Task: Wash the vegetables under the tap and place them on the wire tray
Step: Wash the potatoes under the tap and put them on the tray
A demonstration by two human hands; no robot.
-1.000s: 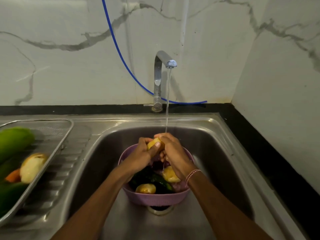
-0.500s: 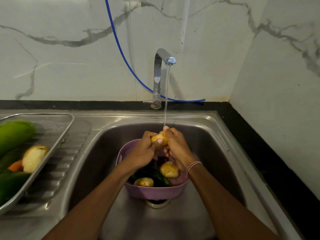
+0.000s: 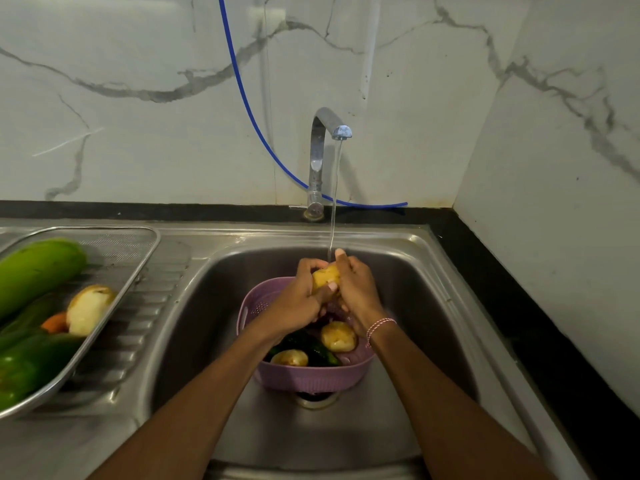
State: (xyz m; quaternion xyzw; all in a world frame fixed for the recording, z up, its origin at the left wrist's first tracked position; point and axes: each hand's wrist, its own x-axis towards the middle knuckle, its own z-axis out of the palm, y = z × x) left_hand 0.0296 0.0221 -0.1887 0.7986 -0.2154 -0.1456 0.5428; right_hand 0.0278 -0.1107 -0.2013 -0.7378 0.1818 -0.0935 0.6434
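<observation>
A yellow potato (image 3: 325, 276) sits between both hands above the middle of the sink (image 3: 433, 323); the left hand (image 3: 298, 299) curls round it from nine o'clock with the thumb across its lower face, and the right hand (image 3: 356, 289) closes on it from three o'clock, so the two hands are pressed together on the one potato; a thin stream of water (image 3: 333, 209) falls from twelve o'clock and lands at the top of the potato, by the right hand's fingertips; a red and white thread bracelet (image 3: 379, 325) circles the right wrist; directly under the hands, toward six o'clock, a purple colander (image 3: 304, 377) stands in the basin over the drain, holding two more potatoes (image 3: 338, 337) and a dark green vegetable (image 3: 318, 351) that I cannot name; the tap (image 3: 322, 161) rises at twelve o'clock on the rear rim of the sink, its spout turned toward the basin; a blue hose (image 3: 249, 109) runs down the marble wall (image 3: 138, 133) behind it and off toward three o'clock along the black counter (image 3: 502, 271); at nine o'clock, on the ribbed drainboard, the wire tray (image 3: 138, 268) holds a large pale green gourd (image 3: 38, 268), a pale peeled-looking piece (image 3: 88, 308), something orange (image 3: 55, 322) just beside it and a glossy green pepper (image 3: 27, 368)
</observation>
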